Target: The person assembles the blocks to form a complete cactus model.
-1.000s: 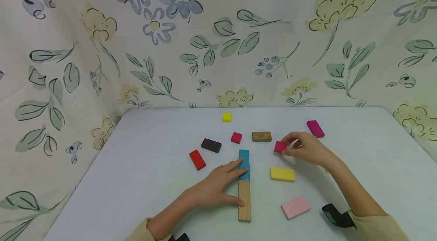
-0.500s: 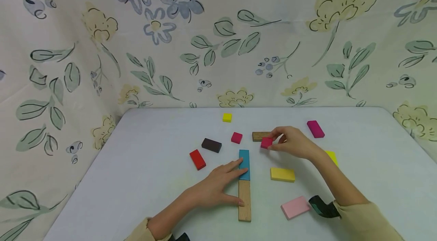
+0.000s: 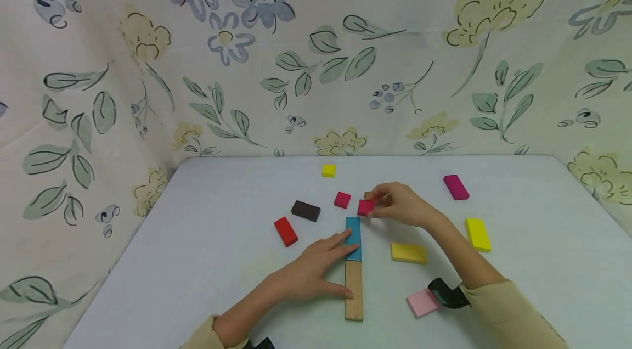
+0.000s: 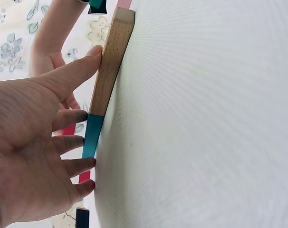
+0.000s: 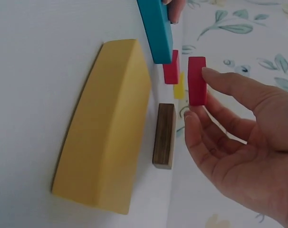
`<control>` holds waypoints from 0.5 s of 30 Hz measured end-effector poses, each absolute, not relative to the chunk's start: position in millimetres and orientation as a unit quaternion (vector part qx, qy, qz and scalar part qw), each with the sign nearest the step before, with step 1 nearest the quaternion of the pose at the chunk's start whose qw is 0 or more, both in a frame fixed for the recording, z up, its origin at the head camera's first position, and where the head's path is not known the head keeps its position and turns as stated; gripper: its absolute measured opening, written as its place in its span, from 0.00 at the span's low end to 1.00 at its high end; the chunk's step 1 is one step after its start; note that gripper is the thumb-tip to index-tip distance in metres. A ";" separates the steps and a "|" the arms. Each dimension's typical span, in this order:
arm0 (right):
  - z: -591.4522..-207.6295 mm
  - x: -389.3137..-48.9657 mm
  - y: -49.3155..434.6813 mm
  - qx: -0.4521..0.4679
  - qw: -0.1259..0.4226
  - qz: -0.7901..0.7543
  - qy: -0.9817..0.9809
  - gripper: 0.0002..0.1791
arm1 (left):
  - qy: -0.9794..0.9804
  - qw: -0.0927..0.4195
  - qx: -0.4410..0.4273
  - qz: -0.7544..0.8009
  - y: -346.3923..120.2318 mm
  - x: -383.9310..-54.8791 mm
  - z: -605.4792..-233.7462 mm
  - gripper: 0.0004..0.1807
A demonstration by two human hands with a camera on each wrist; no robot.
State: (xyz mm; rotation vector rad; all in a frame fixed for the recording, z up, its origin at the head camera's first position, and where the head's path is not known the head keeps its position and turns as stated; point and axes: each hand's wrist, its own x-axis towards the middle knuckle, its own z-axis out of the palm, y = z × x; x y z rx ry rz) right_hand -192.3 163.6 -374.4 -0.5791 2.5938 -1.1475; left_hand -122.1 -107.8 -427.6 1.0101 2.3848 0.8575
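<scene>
Head view: you look forward-down; close left and right wrist views share the blue oblong block point(image 5: 156, 35) (centre-left, top-centre).

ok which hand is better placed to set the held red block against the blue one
Probably the right hand: it pinches the red block close to the far end of the blue block, while the left hand touches that and the wooden block.

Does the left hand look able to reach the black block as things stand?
Probably yes: the left hand only touches the blue block and tan block, and nothing shows between it and the black block.
</scene>
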 end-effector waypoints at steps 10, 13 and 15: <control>-382.9 -198.2 154.2 -0.207 0.123 -0.395 0.887 0.18 | 0.851 0.196 0.372 0.314 -109.9 -127.1 -441.8 0.49; -384.4 -199.1 150.9 -0.208 0.124 -0.394 0.887 0.18 | 0.851 0.194 0.374 0.314 -110.0 -126.8 -441.3 0.49; -385.5 -200.1 148.7 -0.205 0.125 -0.392 0.888 0.19 | 0.851 0.190 0.376 0.314 -110.1 -126.6 -441.3 0.49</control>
